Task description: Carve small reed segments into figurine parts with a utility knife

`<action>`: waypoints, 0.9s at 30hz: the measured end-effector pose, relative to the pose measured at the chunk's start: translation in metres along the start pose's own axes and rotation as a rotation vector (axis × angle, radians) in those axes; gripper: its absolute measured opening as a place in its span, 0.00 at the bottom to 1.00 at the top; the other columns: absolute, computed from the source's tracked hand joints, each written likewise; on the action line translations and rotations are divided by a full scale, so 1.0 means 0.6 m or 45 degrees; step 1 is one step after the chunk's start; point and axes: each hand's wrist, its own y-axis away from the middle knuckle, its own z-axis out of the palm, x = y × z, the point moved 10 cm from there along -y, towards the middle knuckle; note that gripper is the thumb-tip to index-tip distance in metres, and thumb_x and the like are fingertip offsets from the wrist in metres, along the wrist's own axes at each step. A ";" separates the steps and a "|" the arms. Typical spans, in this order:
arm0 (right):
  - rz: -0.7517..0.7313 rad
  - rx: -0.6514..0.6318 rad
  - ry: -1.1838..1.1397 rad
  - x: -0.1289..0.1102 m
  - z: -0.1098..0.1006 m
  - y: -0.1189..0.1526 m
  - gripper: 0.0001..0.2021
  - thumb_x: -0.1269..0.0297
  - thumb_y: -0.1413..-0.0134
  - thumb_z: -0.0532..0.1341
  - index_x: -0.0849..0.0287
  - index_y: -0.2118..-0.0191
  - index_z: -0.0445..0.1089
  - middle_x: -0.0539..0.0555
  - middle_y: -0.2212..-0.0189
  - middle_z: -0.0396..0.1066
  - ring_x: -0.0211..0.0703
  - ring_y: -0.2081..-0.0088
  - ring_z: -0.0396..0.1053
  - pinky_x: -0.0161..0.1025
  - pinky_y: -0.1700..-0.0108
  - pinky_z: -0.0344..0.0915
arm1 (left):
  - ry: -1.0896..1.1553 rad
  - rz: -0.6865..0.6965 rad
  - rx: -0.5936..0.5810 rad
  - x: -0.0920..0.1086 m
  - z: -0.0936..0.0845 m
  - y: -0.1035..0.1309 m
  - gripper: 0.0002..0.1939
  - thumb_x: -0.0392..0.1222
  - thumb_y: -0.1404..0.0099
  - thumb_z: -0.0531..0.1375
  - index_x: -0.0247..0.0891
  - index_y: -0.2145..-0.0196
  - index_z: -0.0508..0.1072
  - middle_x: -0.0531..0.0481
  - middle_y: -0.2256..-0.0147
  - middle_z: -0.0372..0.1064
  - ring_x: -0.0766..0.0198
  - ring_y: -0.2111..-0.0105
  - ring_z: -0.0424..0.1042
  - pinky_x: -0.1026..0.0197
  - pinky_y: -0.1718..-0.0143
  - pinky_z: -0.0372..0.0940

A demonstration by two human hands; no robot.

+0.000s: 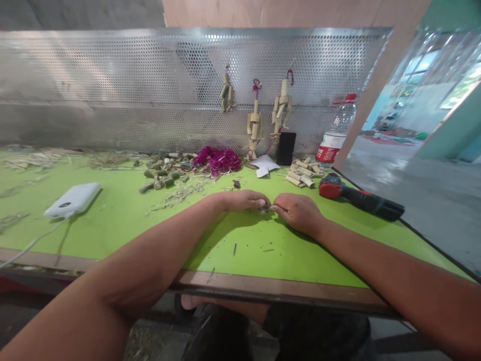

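My left hand (250, 200) and my right hand (296, 209) meet near the middle of the green tabletop (293, 260). Fingers on both hands are closed in a pinch, the tips almost touching. Something small and dark shows between them, too small to name. Thin shavings lie on the table just under the fingertips. Beyond the hands is a small dark brown scrap (236, 184). To the right of my right hand rests a red and black power drill (361, 198). Short cut pale tubes (300, 175) are heaped behind that hand.
A magenta string tangle (218, 160) lies beside greenish cut stem pieces (161, 173). Jointed stick figures (254, 125) hang against the perforated metal panel (150, 75). A plastic bottle (332, 140) stands at the back right, near a black slab (286, 149). A white power bank (73, 200) with a cable sits left.
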 end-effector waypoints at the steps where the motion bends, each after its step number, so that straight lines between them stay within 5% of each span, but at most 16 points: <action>1: -0.015 -0.009 0.009 -0.002 0.002 -0.001 0.19 0.53 0.35 0.47 0.58 0.68 0.68 0.53 0.71 0.69 0.41 0.70 0.62 0.37 0.69 0.48 | 0.013 0.007 -0.002 0.002 0.000 0.000 0.17 0.51 0.35 0.54 0.43 0.53 0.73 0.48 0.56 0.72 0.61 0.58 0.68 0.63 0.55 0.59; 13: -0.153 -0.160 0.017 -0.025 0.025 0.004 0.18 0.52 0.37 0.50 0.58 0.68 0.70 0.54 0.71 0.71 0.41 0.69 0.64 0.37 0.68 0.49 | 0.051 0.054 -0.084 0.007 0.010 -0.002 0.17 0.51 0.34 0.53 0.40 0.55 0.73 0.48 0.60 0.72 0.62 0.60 0.67 0.62 0.56 0.59; 20: 0.056 0.000 0.057 0.002 0.000 0.001 0.19 0.53 0.35 0.47 0.58 0.69 0.67 0.53 0.72 0.69 0.41 0.70 0.62 0.37 0.69 0.48 | -0.025 -0.005 -0.039 0.003 0.003 0.001 0.16 0.48 0.33 0.51 0.43 0.52 0.71 0.48 0.58 0.72 0.62 0.59 0.68 0.63 0.56 0.59; 27: 0.032 -0.025 0.084 -0.001 0.003 -0.002 0.20 0.53 0.35 0.46 0.58 0.70 0.65 0.53 0.72 0.69 0.42 0.70 0.62 0.38 0.69 0.47 | -0.039 0.037 -0.057 0.013 0.007 0.001 0.17 0.50 0.32 0.50 0.40 0.54 0.72 0.47 0.59 0.72 0.62 0.61 0.68 0.62 0.58 0.60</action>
